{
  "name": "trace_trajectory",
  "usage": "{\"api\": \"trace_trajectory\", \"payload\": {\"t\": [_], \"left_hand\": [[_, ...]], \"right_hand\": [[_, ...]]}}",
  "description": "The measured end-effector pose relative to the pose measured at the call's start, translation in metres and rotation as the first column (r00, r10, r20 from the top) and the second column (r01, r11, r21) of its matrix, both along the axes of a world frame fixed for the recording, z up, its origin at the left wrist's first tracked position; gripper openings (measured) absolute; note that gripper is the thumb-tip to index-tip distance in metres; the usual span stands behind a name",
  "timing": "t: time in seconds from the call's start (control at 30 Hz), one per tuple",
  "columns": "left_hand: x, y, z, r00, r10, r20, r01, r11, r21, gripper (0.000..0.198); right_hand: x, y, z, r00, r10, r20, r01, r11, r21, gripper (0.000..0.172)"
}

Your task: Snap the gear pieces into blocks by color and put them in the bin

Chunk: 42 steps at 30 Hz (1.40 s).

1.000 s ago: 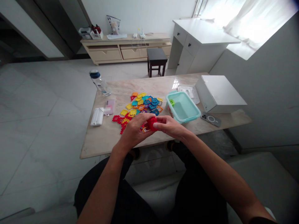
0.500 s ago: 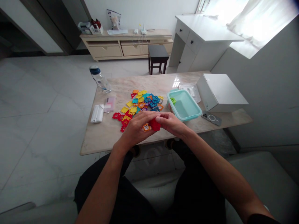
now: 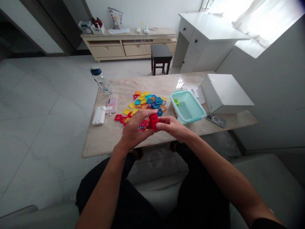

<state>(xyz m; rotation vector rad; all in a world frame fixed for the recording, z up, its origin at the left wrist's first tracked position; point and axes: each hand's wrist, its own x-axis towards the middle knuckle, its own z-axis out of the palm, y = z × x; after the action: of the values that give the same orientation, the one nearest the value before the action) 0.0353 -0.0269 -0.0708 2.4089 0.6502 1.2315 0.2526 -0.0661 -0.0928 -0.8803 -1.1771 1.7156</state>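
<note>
A small red block of interlocking plastic tiles [image 3: 153,121] is held between both hands above the near part of the table. My left hand [image 3: 135,126] curves around its left side, thumb below and fingers above. On the right side, my right hand [image 3: 172,127] pinches it between thumb and fingertips. Beneath and beyond the hands lies a loose pile of colourful interlocking tiles [image 3: 144,100], in red, yellow, orange, blue and purple, some with window-like grids. My left hand hides part of this pile.
Right of the pile stands a mint-green plastic tub [image 3: 190,109] with a green piece in it. Farther right are a grey phone [image 3: 215,121], a clear tray [image 3: 196,92] and a white box [image 3: 226,92]. At left are a water bottle [image 3: 102,81], a pink phone [image 3: 111,105] and a white pack [image 3: 98,115].
The red block has turned and shifted slightly left, showing more of its side. My left fingers have opened wider around it, and my right hand has followed leftward.
</note>
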Motion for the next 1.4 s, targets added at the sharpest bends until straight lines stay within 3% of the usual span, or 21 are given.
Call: {"api": "trace_trajectory", "payload": {"t": [0.27, 0.47, 0.6, 0.73, 0.9, 1.0, 1.07, 1.1, 1.17, 1.23, 1.27, 1.33, 1.4], "left_hand": [[0.001, -0.001, -0.002, 0.999, 0.0, -0.053, -0.005, 0.996, -0.087, 0.05], [0.0, -0.001, 0.0, 0.997, 0.031, -0.073, -0.033, 0.999, -0.035, 0.047], [0.002, -0.001, 0.003, 0.998, -0.006, -0.065, 0.005, 1.0, -0.021, 0.044], [0.003, -0.001, 0.001, 0.993, -0.049, -0.111, 0.048, 0.999, -0.009, 0.046], [0.002, 0.001, -0.003, 0.976, -0.06, -0.208, 0.056, 0.998, -0.028, 0.049], [-0.004, 0.005, -0.002, 0.969, -0.065, -0.237, 0.044, 0.995, -0.089, 0.063], [-0.011, 0.009, -0.002, 0.974, -0.041, -0.224, 0.012, 0.991, -0.13, 0.072], [-0.015, 0.011, -0.002, 0.976, -0.02, -0.218, -0.011, 0.99, -0.142, 0.073], [-0.022, 0.015, -0.006, 0.972, 0.031, -0.231, -0.061, 0.99, -0.125, 0.069], [-0.027, 0.018, -0.012, 0.957, 0.088, -0.278, -0.109, 0.992, -0.06, 0.061], [-0.029, 0.019, -0.015, 0.945, 0.115, -0.306, -0.128, 0.992, -0.021, 0.057], [-0.032, 0.02, -0.021, 0.92, 0.16, -0.357, -0.156, 0.987, 0.04, 0.051], [-0.033, 0.019, -0.024, 0.905, 0.178, -0.387, -0.167, 0.984, 0.062, 0.047]], "right_hand": [[0.003, 0.001, -0.001, 0.997, -0.033, 0.068, 0.032, 0.999, 0.025, 0.051], [0.0, 0.0, 0.0, 0.998, -0.036, 0.06, 0.034, 0.999, 0.035, 0.053], [-0.001, 0.001, 0.0, 0.991, -0.131, -0.001, 0.131, 0.99, 0.046, 0.053], [0.002, 0.002, -0.002, 0.993, -0.119, 0.004, 0.119, 0.992, 0.046, 0.053], [0.007, 0.005, -0.011, 0.992, -0.114, 0.044, 0.111, 0.991, 0.071, 0.052], [0.015, 0.012, -0.025, 0.973, -0.143, 0.18, 0.115, 0.981, 0.157, 0.057], [0.026, 0.018, -0.039, 0.892, -0.19, 0.41, 0.076, 0.958, 0.278, 0.058], [0.032, 0.021, -0.047, 0.8, -0.218, 0.558, 0.018, 0.94, 0.342, 0.056], [0.044, 0.027, -0.064, 0.514, -0.236, 0.825, -0.183, 0.909, 0.374, 0.046], [0.053, 0.031, -0.08, 0.218, -0.18, 0.959, -0.375, 0.892, 0.252, 0.037], [0.056, 0.032, -0.087, 0.112, -0.145, 0.983, -0.432, 0.884, 0.18, 0.034], [0.058, 0.034, -0.099, -0.008, -0.101, 0.995, -0.485, 0.87, 0.085, 0.031], [0.058, 0.036, -0.108, -0.052, -0.085, 0.995, -0.5, 0.865, 0.048, 0.027]]}}
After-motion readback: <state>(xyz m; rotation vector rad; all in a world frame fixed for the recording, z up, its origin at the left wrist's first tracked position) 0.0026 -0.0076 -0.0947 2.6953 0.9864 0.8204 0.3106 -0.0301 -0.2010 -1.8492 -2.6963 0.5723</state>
